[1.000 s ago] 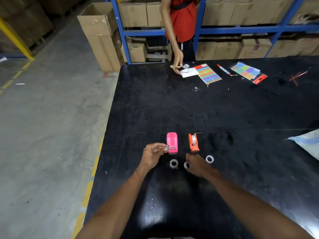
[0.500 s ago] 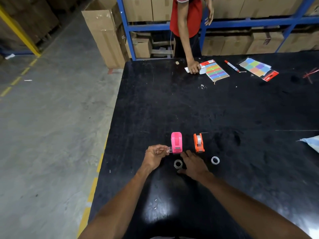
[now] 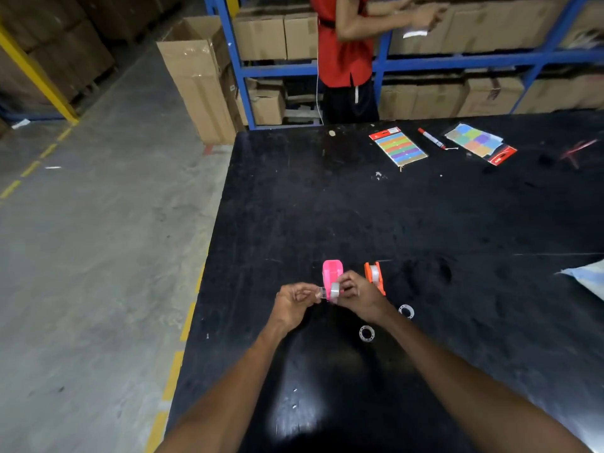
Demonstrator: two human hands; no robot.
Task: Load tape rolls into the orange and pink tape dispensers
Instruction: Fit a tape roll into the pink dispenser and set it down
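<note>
Right hand (image 3: 359, 297) raised tape roll (image 3: 334, 290), beside pink dispenser (image 3: 331, 271)

Two dispensers (image 3: 332, 271); maybe three tape rolls (image 3: 366, 332).

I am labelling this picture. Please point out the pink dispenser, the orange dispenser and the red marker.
pink dispenser (image 3: 332, 269): head view, on its rounded top.
orange dispenser (image 3: 374, 273): head view, on the roll inside it.
red marker (image 3: 431, 138): head view, middle of its barrel.
</note>
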